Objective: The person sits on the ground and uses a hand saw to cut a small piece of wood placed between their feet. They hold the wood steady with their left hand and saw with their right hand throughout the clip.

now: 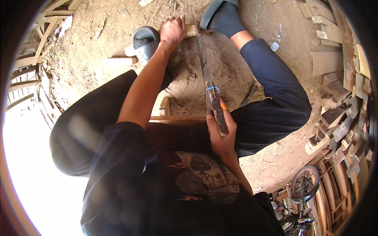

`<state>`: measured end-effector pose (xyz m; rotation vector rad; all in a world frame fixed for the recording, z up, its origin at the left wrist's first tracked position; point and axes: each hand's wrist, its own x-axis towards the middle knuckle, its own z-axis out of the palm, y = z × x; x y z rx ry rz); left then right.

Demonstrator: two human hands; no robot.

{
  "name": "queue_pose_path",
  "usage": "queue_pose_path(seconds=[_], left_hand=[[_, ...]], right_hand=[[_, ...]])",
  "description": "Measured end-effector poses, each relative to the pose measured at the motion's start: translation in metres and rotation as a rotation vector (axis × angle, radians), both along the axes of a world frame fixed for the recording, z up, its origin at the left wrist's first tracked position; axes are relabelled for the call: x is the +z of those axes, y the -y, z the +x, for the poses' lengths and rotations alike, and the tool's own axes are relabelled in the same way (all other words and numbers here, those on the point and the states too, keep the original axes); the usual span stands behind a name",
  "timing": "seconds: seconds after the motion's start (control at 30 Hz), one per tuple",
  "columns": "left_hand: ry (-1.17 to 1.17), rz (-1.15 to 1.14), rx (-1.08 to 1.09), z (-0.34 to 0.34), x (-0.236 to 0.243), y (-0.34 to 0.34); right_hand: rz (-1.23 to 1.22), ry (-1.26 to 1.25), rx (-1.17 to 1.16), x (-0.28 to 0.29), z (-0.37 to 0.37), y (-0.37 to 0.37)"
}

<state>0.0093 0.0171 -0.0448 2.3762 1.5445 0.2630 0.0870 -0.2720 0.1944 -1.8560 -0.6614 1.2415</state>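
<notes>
My right hand (pixel 223 135) is wrapped round the worn handle of a handsaw (pixel 203 65), which has a blue binding where blade and handle meet. Its long, narrow blade points away from me and crosses a strip of wood (pixel 190 31) lying low over the ground between my feet. Just left of the blade, my left hand (pixel 172 30) grips the strip from above, its fingers partly hidden. An orange band shows by a finger of my right hand. My left foot, in a dark sandal (pixel 146 44), is beside my left hand; the right sandal (pixel 212 15) is right of the blade.
I sit low on a wooden seat (pixel 177 118) over a dirt floor (pixel 94 47). A dark, flat tool-like piece (pixel 249 96) lies near my right leg. Wood offcuts (pixel 338 110) pile up on the right. A bicycle wheel (pixel 305 183) stands lower right, and wooden slats (pixel 25 74) line the left.
</notes>
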Motion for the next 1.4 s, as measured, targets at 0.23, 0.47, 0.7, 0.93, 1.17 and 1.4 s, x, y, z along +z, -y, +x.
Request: queue_pose_path(seconds=[0.23,0.47,0.7,0.93,1.17,1.4], left_hand=[[0.103,0.177,0.187,0.005,0.002,0.008],[0.154,0.290,0.172,0.005,0.001,0.013],[0.015,0.287,0.151,0.008,0.004,0.013],[-0.097,-0.126,0.138,0.006,0.016,0.011],[-0.034,-0.151,0.145,0.007,0.017,0.015],[-0.094,0.023,0.069,0.004,0.003,0.018]], right_hand=[[0.130,0.089,0.064,-0.009,0.009,-0.007],[0.142,0.148,0.120,-0.037,0.020,-0.018],[0.204,0.145,0.128,-0.070,0.027,-0.042],[0.250,0.213,0.147,-0.070,0.023,-0.020],[0.096,0.122,0.161,-0.078,0.020,-0.056],[0.201,0.166,0.139,-0.086,0.015,-0.052]])
